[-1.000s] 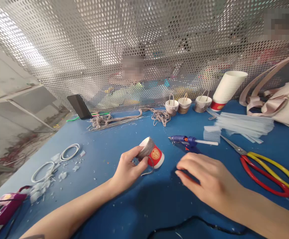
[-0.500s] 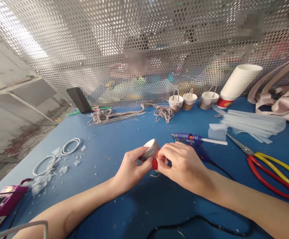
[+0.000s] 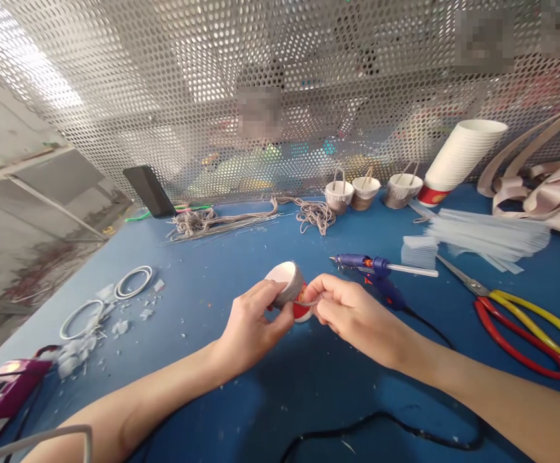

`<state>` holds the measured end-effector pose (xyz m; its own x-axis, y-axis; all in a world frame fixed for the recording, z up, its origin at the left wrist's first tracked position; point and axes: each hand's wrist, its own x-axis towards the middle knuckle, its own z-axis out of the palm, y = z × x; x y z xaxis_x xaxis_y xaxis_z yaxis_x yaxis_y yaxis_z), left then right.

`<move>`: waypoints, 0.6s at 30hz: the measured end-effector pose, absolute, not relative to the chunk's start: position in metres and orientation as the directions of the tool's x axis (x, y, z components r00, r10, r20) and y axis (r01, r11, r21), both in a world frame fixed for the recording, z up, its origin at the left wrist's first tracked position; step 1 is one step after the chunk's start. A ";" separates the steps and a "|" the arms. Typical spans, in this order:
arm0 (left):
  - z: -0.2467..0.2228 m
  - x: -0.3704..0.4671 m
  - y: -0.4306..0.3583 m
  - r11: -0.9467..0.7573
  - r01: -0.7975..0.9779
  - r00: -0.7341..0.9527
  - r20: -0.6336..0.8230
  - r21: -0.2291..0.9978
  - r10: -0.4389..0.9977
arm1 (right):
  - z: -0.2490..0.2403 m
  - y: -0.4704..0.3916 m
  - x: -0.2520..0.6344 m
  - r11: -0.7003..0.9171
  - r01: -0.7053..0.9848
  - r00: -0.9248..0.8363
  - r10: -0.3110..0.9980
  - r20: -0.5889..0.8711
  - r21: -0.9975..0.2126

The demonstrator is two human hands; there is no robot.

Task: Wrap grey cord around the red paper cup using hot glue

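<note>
My left hand (image 3: 255, 321) grips a small paper cup (image 3: 284, 275), tilted with its white mouth toward the upper left. Grey-brown cord covers the cup's upper wall, while its red lower part stays bare. Between the fingertips of my right hand (image 3: 347, 315) is a thin strand of the cord (image 3: 308, 303), pinched close to the cup's side. Just beyond the right hand lies a blue glue gun (image 3: 371, 264) with a clear glue stick in its back. How the cord is fixed to the cup is hidden by my fingers.
Three cord-wrapped cups with handles (image 3: 340, 196), cord bundles (image 3: 316, 217) and a cup stack (image 3: 465, 154) line the back by the perforated screen. Scissors (image 3: 482, 294) and clear strips (image 3: 487, 235) lie right. White rings (image 3: 134, 283), scraps, a phone (image 3: 149, 191) and a power strip (image 3: 7, 402) are left.
The cup has turned so more of its open mouth shows. My right hand has drawn slightly away from it, with the cord strand now visible between them. The view has shifted slightly.
</note>
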<state>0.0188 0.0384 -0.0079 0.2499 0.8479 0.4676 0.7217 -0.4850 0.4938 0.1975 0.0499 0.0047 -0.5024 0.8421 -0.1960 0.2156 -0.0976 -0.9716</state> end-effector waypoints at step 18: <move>-0.014 0.014 0.041 -0.651 0.732 0.390 0.658 0.202 0.644 | 0.006 0.054 0.197 -0.105 0.228 -0.494 0.844 -0.207 -0.968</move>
<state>0.0139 0.0410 -0.0138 0.3904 0.6437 0.6582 0.7321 -0.6505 0.2020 0.1974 0.0539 0.0055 -0.4943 0.8442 -0.2075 0.2276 -0.1047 -0.9681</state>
